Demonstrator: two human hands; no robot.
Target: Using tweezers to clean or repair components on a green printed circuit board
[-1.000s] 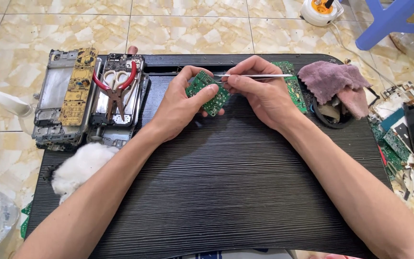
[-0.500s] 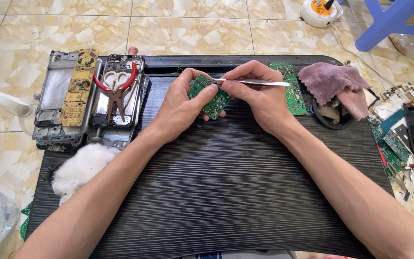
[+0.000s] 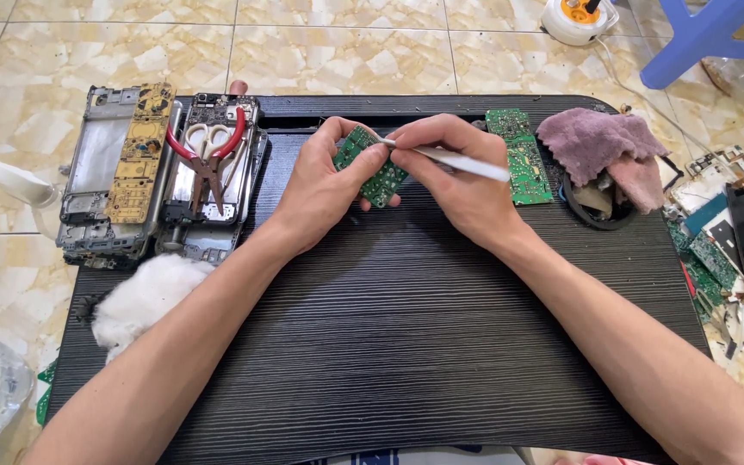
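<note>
My left hand (image 3: 325,185) grips a small green circuit board (image 3: 372,165), tilted up over the far part of the black ribbed mat (image 3: 406,344). My right hand (image 3: 458,172) pinches thin metal tweezers (image 3: 449,158); their tip touches the board's upper edge while the handle points right. Both hands meet at the board.
A second green circuit board (image 3: 520,155) lies just right of my hands. A purple cloth (image 3: 600,146) covers a dark round thing. Left are opened phone frames (image 3: 122,172) with red-handled pliers (image 3: 210,155); white cotton (image 3: 144,293) sits near. Loose electronic parts (image 3: 734,232) lie on the tiled floor at right.
The tweezers have swung from lying level across the board to pointing down-left onto its upper edge. The board has tilted slightly in my left hand.
</note>
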